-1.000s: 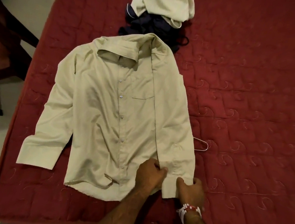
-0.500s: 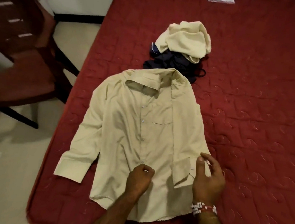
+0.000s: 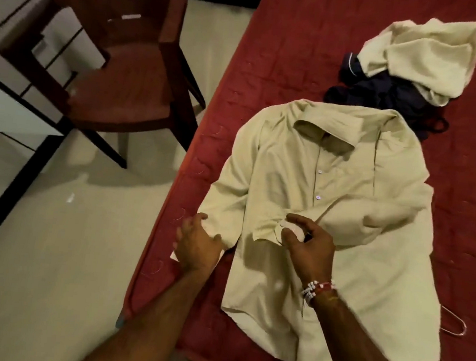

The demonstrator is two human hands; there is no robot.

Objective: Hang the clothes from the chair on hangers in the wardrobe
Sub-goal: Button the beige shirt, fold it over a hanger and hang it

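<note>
Two hands work near the bed's (image 3: pixel 300 42) near-left corner. The left hand (image 3: pixel 196 245) lies on one sleeve end of the shirt (image 3: pixel 345 189), and its grip cannot be told. The right hand (image 3: pixel 306 244) pinches the other cuff, folded across the front. One wire hanger (image 3: pixel 454 326) pokes from under the hem. Toward the far edge lie one cream garment (image 3: pixel 420 52) and one navy garment (image 3: pixel 382 98), heaped. One chair (image 3: pixel 120 69) stands beside the left edge. By the look of it, nothing is on a hanger yet and all three garments remain.

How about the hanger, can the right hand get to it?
Probably yes. The hanger pokes out from under the shirt on the right hand's side, with bare bed around it. Most of it is hidden under the shirt, though.
</note>
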